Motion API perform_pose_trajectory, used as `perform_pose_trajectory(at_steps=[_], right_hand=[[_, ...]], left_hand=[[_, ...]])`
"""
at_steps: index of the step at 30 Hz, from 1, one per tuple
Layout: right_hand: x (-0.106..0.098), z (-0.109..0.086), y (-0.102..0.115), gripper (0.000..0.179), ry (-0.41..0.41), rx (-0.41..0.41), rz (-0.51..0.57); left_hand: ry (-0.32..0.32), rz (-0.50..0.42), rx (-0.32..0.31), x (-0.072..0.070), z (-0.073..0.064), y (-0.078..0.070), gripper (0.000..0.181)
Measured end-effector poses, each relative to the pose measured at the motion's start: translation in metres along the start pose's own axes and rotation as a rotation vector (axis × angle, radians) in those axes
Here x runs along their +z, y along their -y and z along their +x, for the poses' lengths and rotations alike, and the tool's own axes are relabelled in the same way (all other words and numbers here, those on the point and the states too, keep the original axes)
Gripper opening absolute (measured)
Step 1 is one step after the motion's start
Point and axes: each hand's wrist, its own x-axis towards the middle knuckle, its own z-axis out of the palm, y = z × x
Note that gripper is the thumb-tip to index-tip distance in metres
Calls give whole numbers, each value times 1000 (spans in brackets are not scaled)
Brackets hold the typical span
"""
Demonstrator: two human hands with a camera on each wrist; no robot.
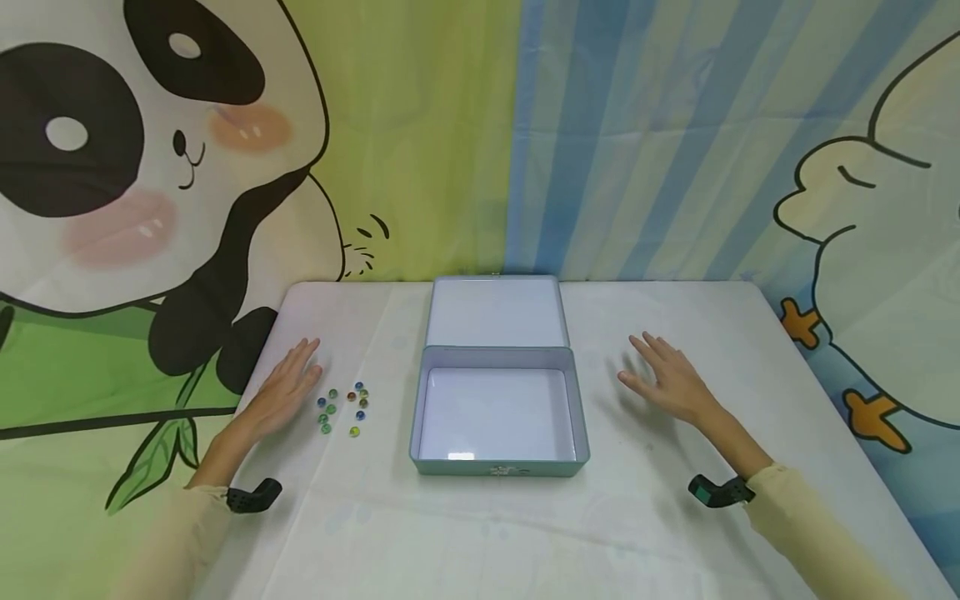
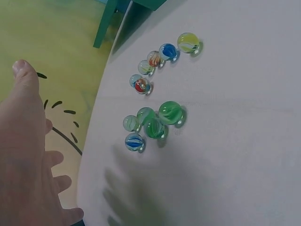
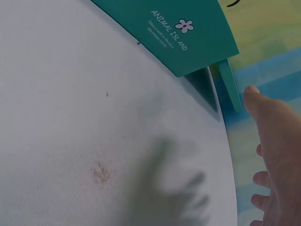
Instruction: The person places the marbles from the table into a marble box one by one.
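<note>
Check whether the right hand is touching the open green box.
Apart. The head view shows it: a strip of bare white tabletop lies between the fingers of the right hand and the green box.

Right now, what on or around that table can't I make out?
Head: the outside of the open lid, turned from the camera.
Left wrist: most of the green box, cut off by the top edge.
Left wrist: part of the pale blue marble, behind the red marble.
Right wrist: small print, too small and blurred to read surely.
</note>
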Motion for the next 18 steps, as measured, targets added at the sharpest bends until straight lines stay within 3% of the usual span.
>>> perform_pose_trajectory(at_steps=[4, 8, 12, 16, 18], right_hand=[[6, 0, 9, 77, 7, 3, 47], [16, -2, 20, 71, 2, -19, 204], [33, -6, 35, 62, 38, -48, 527], [49, -12, 52, 60, 143, -17, 958], [56, -15, 59, 61, 185, -10, 1122]], left_hand=[[-12, -42, 18, 3, -7, -5, 62], [-34, -86, 39, 5, -15, -11, 60], [-74, -131, 48, 8, -25, -12, 58], [-127, -183, 71, 11, -37, -11, 56], [-154, -212, 80, 12, -44, -10, 55]])
